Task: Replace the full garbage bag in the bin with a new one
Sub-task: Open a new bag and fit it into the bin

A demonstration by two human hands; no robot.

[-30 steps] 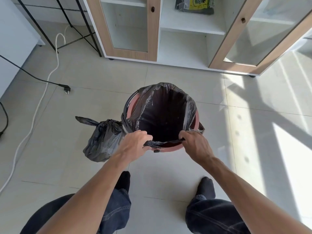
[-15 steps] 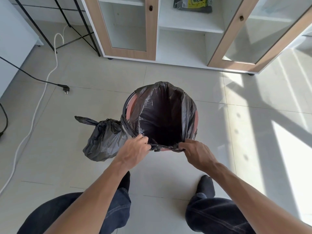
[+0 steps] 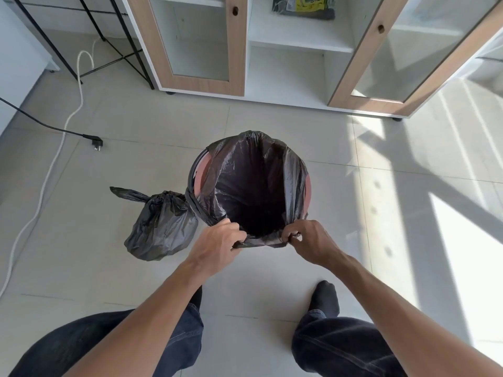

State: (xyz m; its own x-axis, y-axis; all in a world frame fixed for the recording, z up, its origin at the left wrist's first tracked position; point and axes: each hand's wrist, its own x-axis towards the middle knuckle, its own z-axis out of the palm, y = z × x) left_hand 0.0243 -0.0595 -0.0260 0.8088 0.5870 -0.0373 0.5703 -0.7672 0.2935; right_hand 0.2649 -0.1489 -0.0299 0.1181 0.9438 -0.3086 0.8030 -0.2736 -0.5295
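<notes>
**Black liner hem drawn over the near rim**

Grips the near hem of the new bag with both hands, left hand and right hand close together at the near side of the bin. Fingers of each curled and clamped on the plastic, with a taut band of black film stretched between the two.

Stands mid-floor, this bin, well short of the cabinet along the far edge, with the liner hanging open inside it and its mouth wide. Pink rim bare on the left, and as a thin sliver on the right.

Against a second ago: near arc of pink rim, then showing under the hem, now hidden beneath the black film. Both hands drawn slightly nearer the body, hem pulled outward with them. Far lip of the liner raised much as before.

Sits on the floor just beside the bin's left side, tied off at the top: the full bag, unmoved. Also unmoved: white cable and black plug toward the floor's left edge, and a packet on the cabinet's shelf.
</notes>
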